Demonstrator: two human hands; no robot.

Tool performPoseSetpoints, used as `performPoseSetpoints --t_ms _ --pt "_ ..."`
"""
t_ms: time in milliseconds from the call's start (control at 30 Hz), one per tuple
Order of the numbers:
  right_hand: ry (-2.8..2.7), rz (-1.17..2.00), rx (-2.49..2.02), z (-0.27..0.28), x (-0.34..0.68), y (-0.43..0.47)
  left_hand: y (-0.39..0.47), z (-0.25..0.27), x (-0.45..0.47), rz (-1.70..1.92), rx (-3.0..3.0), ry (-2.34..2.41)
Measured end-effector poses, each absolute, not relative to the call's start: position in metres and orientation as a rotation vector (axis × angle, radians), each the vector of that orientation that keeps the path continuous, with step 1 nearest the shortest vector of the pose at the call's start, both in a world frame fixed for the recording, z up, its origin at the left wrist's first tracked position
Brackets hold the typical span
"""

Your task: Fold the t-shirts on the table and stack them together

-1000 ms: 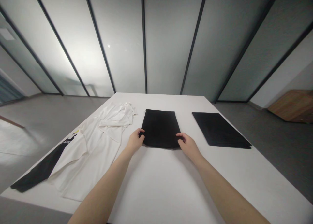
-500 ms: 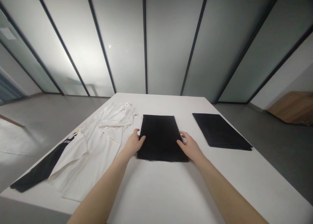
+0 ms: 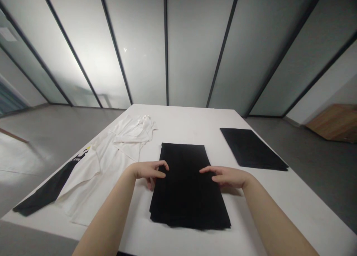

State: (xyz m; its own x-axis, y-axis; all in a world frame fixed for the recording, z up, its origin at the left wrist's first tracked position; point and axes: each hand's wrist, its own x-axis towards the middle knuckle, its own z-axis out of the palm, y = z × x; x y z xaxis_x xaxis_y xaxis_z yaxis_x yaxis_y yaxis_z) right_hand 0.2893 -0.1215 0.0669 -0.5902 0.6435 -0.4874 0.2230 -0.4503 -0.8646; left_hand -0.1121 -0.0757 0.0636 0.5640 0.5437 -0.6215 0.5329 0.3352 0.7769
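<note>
Right hand partly hides black cloth; lettering unreadable.

The single view looks from the person's head, above the near end of the table, facing forward and down, close to the left hand and right hand, reaching the far glass wall.

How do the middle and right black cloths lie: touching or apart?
Apart. The head view shows white table between the middle cloth and right cloth.

On the bench, a middle cloth lies between a garment at left and a second cloth at right.
</note>
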Motion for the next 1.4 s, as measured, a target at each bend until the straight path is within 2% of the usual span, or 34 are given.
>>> performPoseSetpoints --t_ms 200,333,433,567,633,767,900,1167,1400 --pt "-1.041 1.606 -1.277 0.039 0.267 -0.103 -0.062 0.043 -0.092 0.719 1.244 1.225" --pt "-1.045 1.501 -1.359 0.030 0.257 -0.097 -0.056 0.029 -0.073 0.975 1.230 1.324" --pt "-1.171 1.591 -1.396 0.035 0.268 -0.103 -0.058 0.029 -0.073 0.902 1.198 1.361" --pt "-1.283 1.891 -1.399 0.046 0.285 -0.112 -0.063 0.039 -0.084 0.516 1.205 1.355" --pt "-1.234 1.835 -1.422 0.048 0.285 -0.111 -0.063 0.041 -0.084 0.451 1.232 1.435" --pt "-1.048 1.474 -1.527 0.038 0.268 -0.102 -0.055 0.032 -0.073 0.538 1.492 1.736" --pt "-0.954 1.307 -1.586 0.025 0.257 -0.095 -0.048 0.020 -0.065 0.674 1.719 1.822" --pt "-0.882 1.577 -1.337 0.025 0.264 -0.095 -0.053 0.027 -0.066 0.905 1.013 1.199" --pt "-0.815 1.714 -1.251 0.026 0.263 -0.093 -0.052 0.025 -0.065 0.955 0.854 1.045"
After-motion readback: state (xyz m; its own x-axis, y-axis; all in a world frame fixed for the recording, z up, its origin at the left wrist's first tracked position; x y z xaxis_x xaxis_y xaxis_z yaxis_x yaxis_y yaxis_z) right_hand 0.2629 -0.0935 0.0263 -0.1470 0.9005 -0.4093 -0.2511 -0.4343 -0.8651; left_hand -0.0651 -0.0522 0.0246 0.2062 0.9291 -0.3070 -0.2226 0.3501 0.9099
